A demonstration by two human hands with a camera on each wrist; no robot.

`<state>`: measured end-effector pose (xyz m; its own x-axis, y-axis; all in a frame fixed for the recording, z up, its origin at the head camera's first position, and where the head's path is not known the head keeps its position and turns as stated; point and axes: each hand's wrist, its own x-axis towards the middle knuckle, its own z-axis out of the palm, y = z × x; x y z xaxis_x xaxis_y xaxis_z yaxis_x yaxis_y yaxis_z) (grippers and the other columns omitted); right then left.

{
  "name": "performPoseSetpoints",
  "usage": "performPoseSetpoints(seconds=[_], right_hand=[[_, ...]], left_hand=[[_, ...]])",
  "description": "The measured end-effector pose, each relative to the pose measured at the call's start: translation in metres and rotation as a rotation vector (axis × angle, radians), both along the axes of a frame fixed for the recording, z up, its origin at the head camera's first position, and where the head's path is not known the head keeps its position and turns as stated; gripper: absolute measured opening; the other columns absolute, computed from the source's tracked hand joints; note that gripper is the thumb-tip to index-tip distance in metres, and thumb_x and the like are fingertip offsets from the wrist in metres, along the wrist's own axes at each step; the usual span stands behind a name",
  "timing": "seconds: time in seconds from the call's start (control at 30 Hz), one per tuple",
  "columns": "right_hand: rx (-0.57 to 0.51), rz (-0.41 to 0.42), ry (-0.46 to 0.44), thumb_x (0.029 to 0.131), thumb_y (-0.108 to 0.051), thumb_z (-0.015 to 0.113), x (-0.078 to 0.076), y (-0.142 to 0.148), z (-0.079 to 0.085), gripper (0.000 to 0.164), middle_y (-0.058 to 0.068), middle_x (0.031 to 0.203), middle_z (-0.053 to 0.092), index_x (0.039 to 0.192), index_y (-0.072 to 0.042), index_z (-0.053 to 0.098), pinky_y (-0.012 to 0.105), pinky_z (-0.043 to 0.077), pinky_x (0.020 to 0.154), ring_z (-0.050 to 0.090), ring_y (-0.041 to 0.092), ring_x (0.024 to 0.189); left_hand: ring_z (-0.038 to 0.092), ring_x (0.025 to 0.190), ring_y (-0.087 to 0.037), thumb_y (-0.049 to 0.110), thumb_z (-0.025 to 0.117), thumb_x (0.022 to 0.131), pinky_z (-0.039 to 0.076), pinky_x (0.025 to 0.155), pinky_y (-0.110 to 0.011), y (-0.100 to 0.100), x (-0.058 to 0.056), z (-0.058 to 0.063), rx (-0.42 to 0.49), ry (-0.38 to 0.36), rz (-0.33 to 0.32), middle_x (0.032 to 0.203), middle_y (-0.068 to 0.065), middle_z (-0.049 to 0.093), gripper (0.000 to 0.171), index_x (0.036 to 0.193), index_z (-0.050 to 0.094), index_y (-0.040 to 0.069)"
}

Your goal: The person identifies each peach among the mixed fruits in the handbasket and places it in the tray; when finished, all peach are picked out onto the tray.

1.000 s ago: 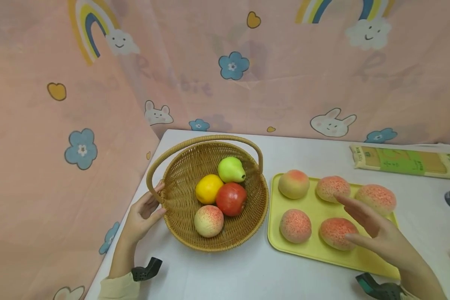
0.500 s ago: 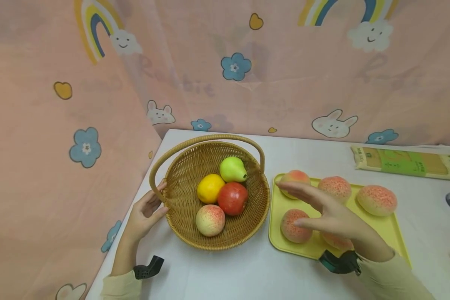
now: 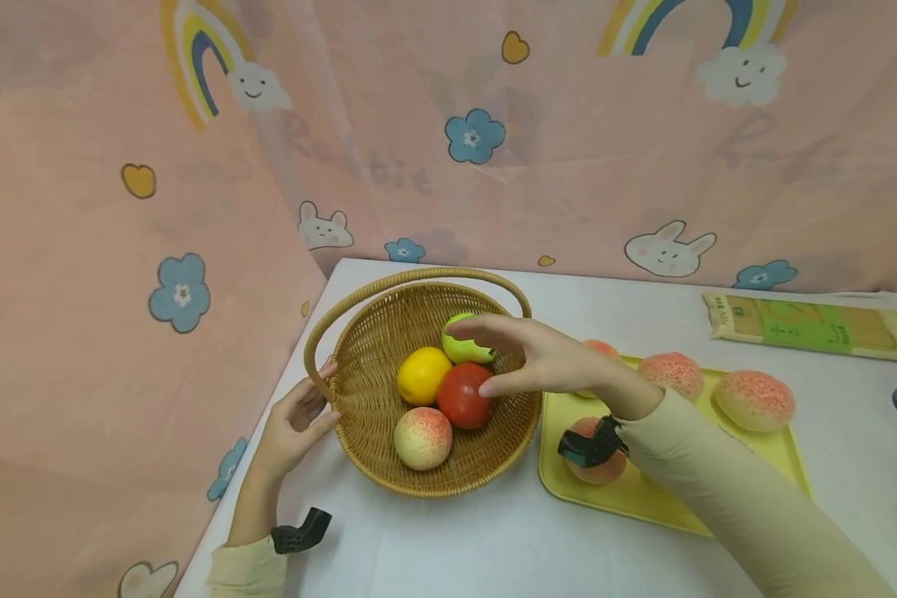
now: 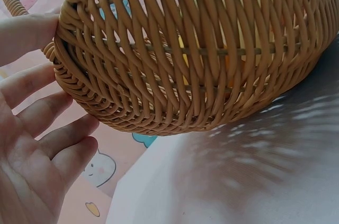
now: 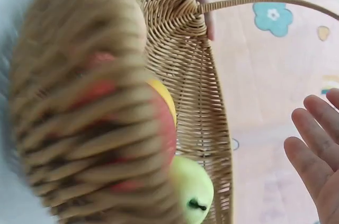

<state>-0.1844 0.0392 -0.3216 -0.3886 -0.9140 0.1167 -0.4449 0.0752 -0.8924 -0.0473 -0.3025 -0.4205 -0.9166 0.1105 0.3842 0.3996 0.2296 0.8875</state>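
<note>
Wicker basket (image 3: 389, 432) steadied by left hand (image 3: 293, 425); spread, empty right hand (image 3: 546, 359) hovers over its fruit, nothing picked.

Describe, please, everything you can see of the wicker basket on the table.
The wicker basket is a round, shallow bowl woven from tan strands, with one arched handle spanning rim to rim. It sits upright on the white table, left of the yellow tray. Inside lie a lemon, a green pear, a red apple and a peach. The left hand touches its left rim at the handle's base; the right hand hovers open above the fruit.
</note>
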Motion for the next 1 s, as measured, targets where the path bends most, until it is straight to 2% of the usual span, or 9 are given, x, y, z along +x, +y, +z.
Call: performPoseSetpoints(seconds=[0.23, 0.47, 0.53, 0.77, 0.9, 1.0], right_hand=[[0.091, 0.078, 0.05, 0.083, -0.016, 0.072, -0.017, -0.038, 0.002, 0.069, 0.002, 0.147, 0.042, 0.143, -0.011, 0.039, 0.041, 0.029, 0.116, 0.036, 0.021, 0.138], [0.169, 0.183, 0.092, 0.084, -0.022, 0.07, -0.028, -0.069, -0.007, 0.068, 0.007, 0.147, 0.042, 0.143, -0.007, 0.039, 0.038, 0.03, 0.115, 0.038, 0.019, 0.137], [0.183, 0.225, 0.073, 0.085, -0.022, 0.069, -0.029, -0.076, -0.01, 0.068, 0.008, 0.146, 0.043, 0.143, -0.005, 0.039, 0.038, 0.031, 0.115, 0.039, 0.021, 0.136], [0.28, 0.353, -0.099, 0.084, -0.014, 0.069, -0.028, -0.089, -0.025, 0.067, 0.014, 0.147, 0.041, 0.142, -0.002, 0.038, 0.037, 0.028, 0.116, 0.038, 0.024, 0.137], [0.335, 0.404, -0.124, 0.083, -0.013, 0.07, -0.027, -0.093, -0.03, 0.068, 0.015, 0.146, 0.042, 0.141, 0.0, 0.039, 0.035, 0.029, 0.116, 0.04, 0.024, 0.136], [0.383, 0.43, -0.092, 0.082, -0.014, 0.072, -0.026, -0.095, -0.033, 0.068, 0.015, 0.145, 0.044, 0.141, 0.0, 0.04, 0.032, 0.03, 0.115, 0.041, 0.023, 0.135]], left_hand=[[0.041, 0.135, -0.012, -0.018, 0.055, 0.082, 0.035, 0.108, -0.02, 0.0, 0.0, -0.002, 0.006, 0.009, -0.004, 0.144, -0.035, 0.032, 0.058, 0.138, 0.038, -0.011], [0.04, 0.136, -0.011, -0.018, 0.055, 0.083, 0.035, 0.108, -0.019, 0.001, 0.0, -0.002, -0.002, -0.002, -0.006, 0.144, -0.034, 0.032, 0.058, 0.138, 0.038, -0.011], [0.041, 0.135, -0.01, -0.019, 0.055, 0.082, 0.035, 0.108, -0.019, 0.001, 0.0, -0.002, 0.0, 0.006, -0.001, 0.144, -0.034, 0.032, 0.058, 0.137, 0.039, -0.011], [0.042, 0.133, -0.008, -0.017, 0.055, 0.083, 0.036, 0.107, -0.018, 0.002, 0.002, -0.002, -0.016, -0.004, 0.013, 0.145, -0.033, 0.033, 0.057, 0.138, 0.04, -0.009], [0.042, 0.134, -0.01, -0.018, 0.055, 0.083, 0.036, 0.107, -0.019, 0.001, 0.0, -0.001, -0.014, 0.008, 0.007, 0.145, -0.033, 0.033, 0.057, 0.137, 0.039, -0.01], [0.042, 0.134, -0.011, -0.018, 0.055, 0.082, 0.036, 0.107, -0.019, 0.0, -0.001, -0.001, -0.016, 0.019, 0.013, 0.144, -0.033, 0.034, 0.057, 0.137, 0.04, -0.01]])
